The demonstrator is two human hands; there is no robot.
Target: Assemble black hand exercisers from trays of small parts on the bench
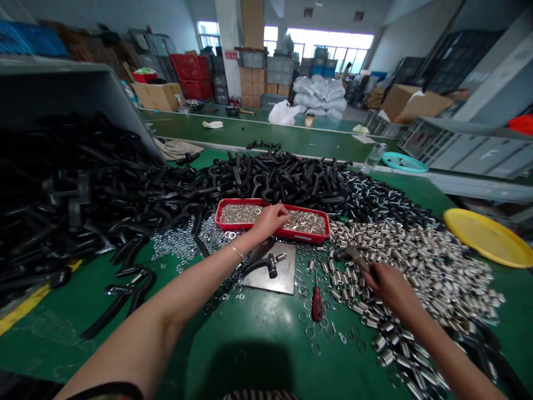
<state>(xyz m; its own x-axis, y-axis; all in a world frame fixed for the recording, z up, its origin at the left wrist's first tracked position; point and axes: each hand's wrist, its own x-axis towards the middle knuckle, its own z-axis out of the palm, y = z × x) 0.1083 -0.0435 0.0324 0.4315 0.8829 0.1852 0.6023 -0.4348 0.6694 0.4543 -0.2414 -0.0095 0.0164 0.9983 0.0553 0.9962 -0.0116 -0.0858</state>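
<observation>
The black handle (261,266) lies on the metal plate (272,284), just on my body's side of my left hand (267,222). Its long axis runs mostly left to right across the plate, the curved arm to the left, the head and a small spring (281,257) to the right. My left hand is nearer, its fingers drawn close together over the red tray (314,239); whether they pinch a small piece, I cannot tell. My right hand (387,282) grips a hammer (356,258), off to the plate's right
</observation>
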